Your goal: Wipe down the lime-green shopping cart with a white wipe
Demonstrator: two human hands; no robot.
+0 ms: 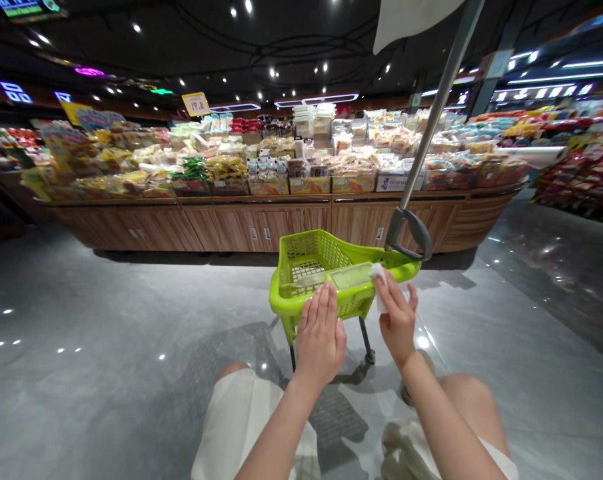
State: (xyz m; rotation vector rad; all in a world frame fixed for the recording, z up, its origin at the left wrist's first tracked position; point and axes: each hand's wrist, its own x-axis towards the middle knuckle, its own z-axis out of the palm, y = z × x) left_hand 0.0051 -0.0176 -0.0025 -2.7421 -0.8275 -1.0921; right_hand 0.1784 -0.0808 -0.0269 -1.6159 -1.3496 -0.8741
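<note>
A small bright green shopping cart (288,303) stands in front of my knees. Its basket has latticed walls, and a clear panel (351,278) is set into the near side. My left hand (320,340) rests with straight fingers against the near rim, beside the panel's left end. At the panel's right end, my right hand (397,327) presses a crumpled white tissue (379,272) to the green rim, its fingers bent around it. Part of the tissue is hidden by the fingers. A grey handle (417,235) with a metal pole (437,107) rises from the cart's right end.
Behind the cart runs a long wooden display counter (221,223) heaped with packaged snacks (276,157). A yellow price sign (196,104) stands over it. More shelves of packets (581,167) are at the right. Glossy grey floor (106,333) surrounds the cart.
</note>
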